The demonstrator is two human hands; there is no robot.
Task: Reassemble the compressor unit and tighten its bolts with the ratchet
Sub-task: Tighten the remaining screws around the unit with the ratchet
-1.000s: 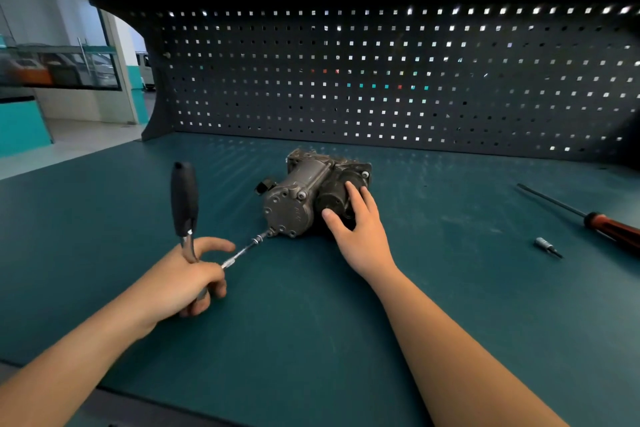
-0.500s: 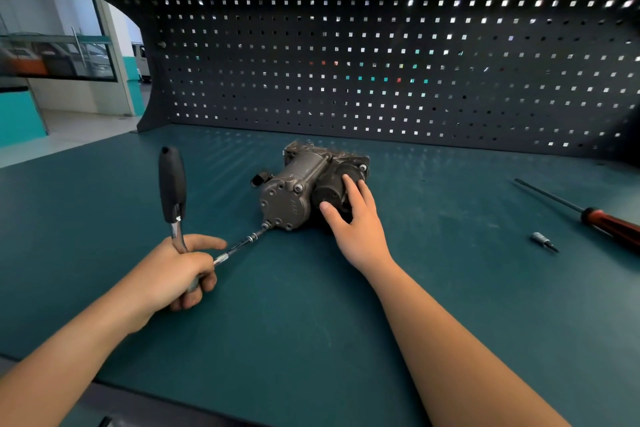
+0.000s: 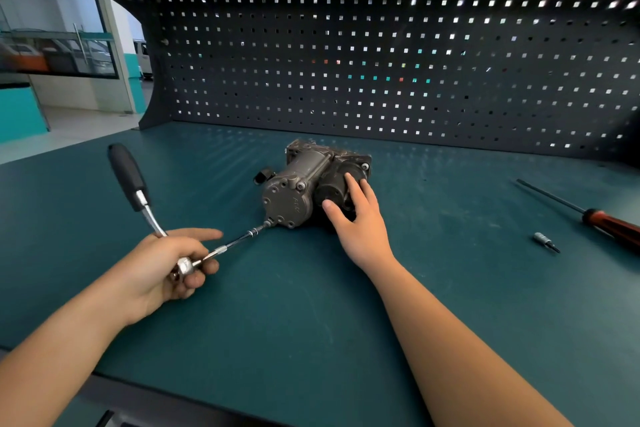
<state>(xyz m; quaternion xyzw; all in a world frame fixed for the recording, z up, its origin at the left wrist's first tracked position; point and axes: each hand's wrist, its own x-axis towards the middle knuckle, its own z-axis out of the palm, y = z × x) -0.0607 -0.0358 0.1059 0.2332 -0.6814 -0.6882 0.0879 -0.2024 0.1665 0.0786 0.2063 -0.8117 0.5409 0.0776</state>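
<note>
The big green table (image 3: pixel 311 340) holds everything. The compressor (image 3: pixel 298 184) lies on its side near the middle of the table, with its round end facing you. Your right hand (image 3: pixel 360 222) lies flat on its dark round part, fingers straight and a little spread, pressing down. Your left hand (image 3: pixel 166 267) is curled round the head of the ratchet (image 3: pixel 138 191), with one finger pointing along its long thin bar (image 3: pixel 239 240). The black handle sticks up. The screwdriver (image 3: pixel 613 227) and the little bit (image 3: pixel 545 242) lie well off to your right. The bar's tip sits on a bolt (image 3: pixel 270 220) at the bottom of the round end. I think you should hold the bar in line with that bolt. Swing the handle in slow, even pulls. Press hard with the flat hand so the compressor cannot roll.
</note>
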